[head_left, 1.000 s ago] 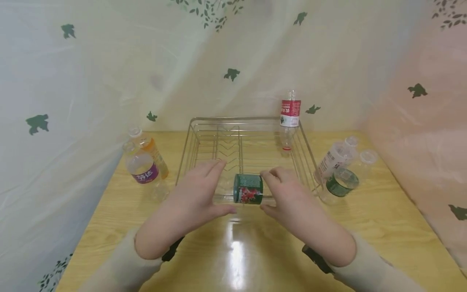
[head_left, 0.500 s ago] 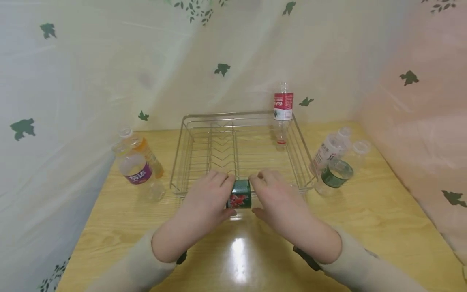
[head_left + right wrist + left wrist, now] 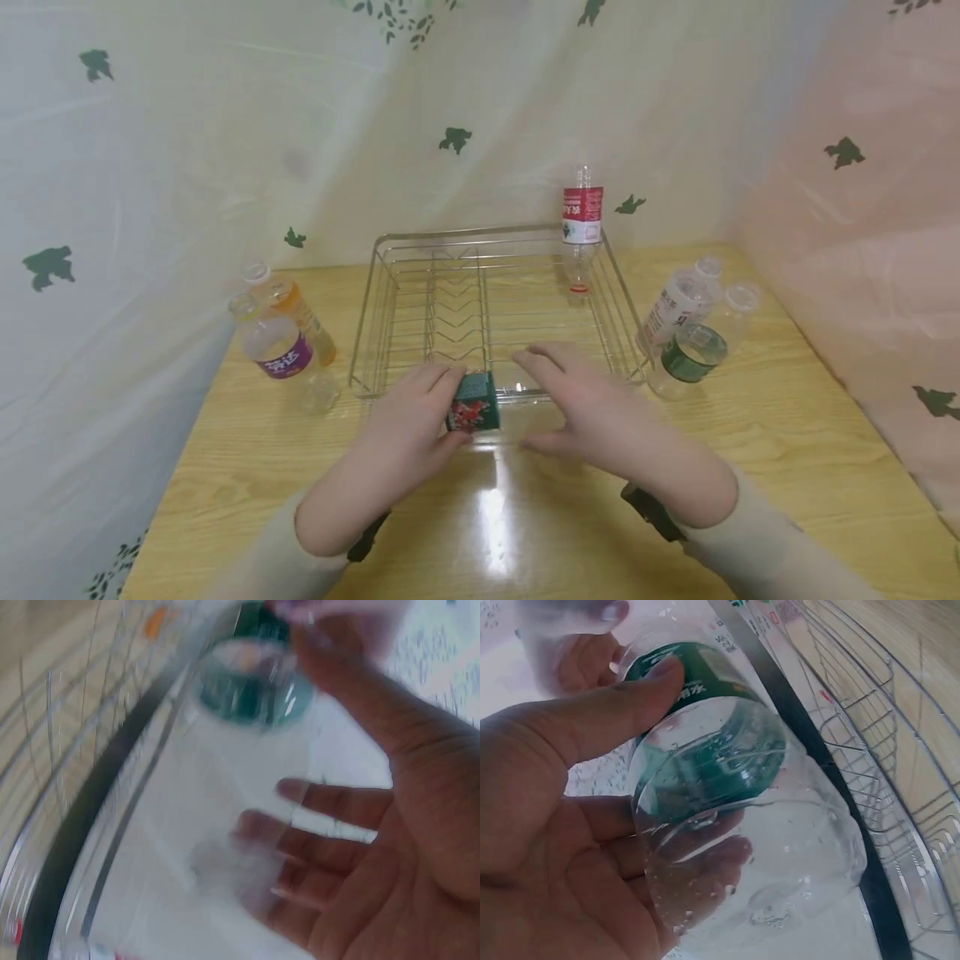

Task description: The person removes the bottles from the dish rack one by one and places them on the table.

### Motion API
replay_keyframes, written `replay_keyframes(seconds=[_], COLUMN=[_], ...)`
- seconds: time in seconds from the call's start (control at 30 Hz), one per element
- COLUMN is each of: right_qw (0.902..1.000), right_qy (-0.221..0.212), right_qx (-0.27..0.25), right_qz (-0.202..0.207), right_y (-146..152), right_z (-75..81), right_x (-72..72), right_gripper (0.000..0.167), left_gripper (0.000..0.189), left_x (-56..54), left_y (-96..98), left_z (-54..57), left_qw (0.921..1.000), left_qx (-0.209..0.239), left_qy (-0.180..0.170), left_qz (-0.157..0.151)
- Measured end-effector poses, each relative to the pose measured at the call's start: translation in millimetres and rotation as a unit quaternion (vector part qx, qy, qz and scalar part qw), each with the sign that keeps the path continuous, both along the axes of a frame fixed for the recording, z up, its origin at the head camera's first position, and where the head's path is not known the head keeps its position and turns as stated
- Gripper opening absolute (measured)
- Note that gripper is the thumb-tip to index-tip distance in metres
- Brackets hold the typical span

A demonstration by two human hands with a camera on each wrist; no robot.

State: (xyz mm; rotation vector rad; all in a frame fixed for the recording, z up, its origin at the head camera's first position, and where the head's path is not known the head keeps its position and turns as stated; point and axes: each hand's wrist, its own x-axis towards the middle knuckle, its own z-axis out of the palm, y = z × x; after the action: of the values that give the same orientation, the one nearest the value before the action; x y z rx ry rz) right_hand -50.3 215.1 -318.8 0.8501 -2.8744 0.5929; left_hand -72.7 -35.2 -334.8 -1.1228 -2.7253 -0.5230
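Observation:
A clear plastic bottle with a green label point(image 3: 474, 402) lies sideways at the front rim of the wire dish rack point(image 3: 540, 321). My left hand point(image 3: 408, 421) grips it; in the left wrist view the thumb presses on the label point(image 3: 705, 671) and the other fingers curl behind the clear body point(image 3: 765, 855). Droplets cling to its inside. My right hand point(image 3: 592, 417) stands with thumb and fingers spread, to the right of the label. The right wrist view shows its fingers point(image 3: 330, 802) loosely bent beside the clear, blurred end of the bottle.
An upside-down red-label bottle point(image 3: 582, 215) stands in the rack's back right corner. Left of the rack stand a purple-label bottle point(image 3: 285, 358) and an orange-label bottle point(image 3: 303, 321). On the right are a white-label bottle point(image 3: 671, 312) and another green-label bottle point(image 3: 690, 358).
Both hands first moved closer together over the bottle. The green label has shifted left with my left hand, and my right hand has opened and drawn away to the right.

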Motion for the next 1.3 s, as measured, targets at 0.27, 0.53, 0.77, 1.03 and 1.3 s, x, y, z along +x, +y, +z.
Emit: replay_keyframes(seconds=[0.27, 0.53, 0.77, 1.03, 1.3], right_qw=[0.9940, 0.9799, 0.9697, 0.9594, 0.9542], right_qy=[0.009, -0.008, -0.042, -0.080, -0.113], right_qx=[-0.101, -0.136, -0.161, -0.166, -0.147], right_qz=[-0.041, -0.145, -0.178, -0.213, -0.235], right_y=[63.8, 88.7, 92.0, 94.1, 102.7], right_z=[5.5, -24.1, -50.7, -68.7, -78.0], right_x=[-4.9, -9.5, -15.8, -19.9, -24.0], right_gripper=[0.112, 0.109, 0.112, 0.121, 0.127], left_gripper=[0.085, 0.077, 0.074, 0.087, 0.087], left_x=[3.7, 7.0, 14.0, 19.4, 16.4], left_y=[-21.1, -57.2, -88.3, -115.0, -135.1], left_z=[-8.0, -14.4, -17.7, -31.9, -51.6], left_qw=[0.9943, 0.9700, 0.9309, 0.8644, 0.8365], left_qx=[0.072, 0.197, 0.307, 0.367, 0.349], left_qy=[-0.058, -0.114, -0.147, -0.222, -0.251], left_qz=[0.053, 0.085, 0.133, 0.262, 0.339])
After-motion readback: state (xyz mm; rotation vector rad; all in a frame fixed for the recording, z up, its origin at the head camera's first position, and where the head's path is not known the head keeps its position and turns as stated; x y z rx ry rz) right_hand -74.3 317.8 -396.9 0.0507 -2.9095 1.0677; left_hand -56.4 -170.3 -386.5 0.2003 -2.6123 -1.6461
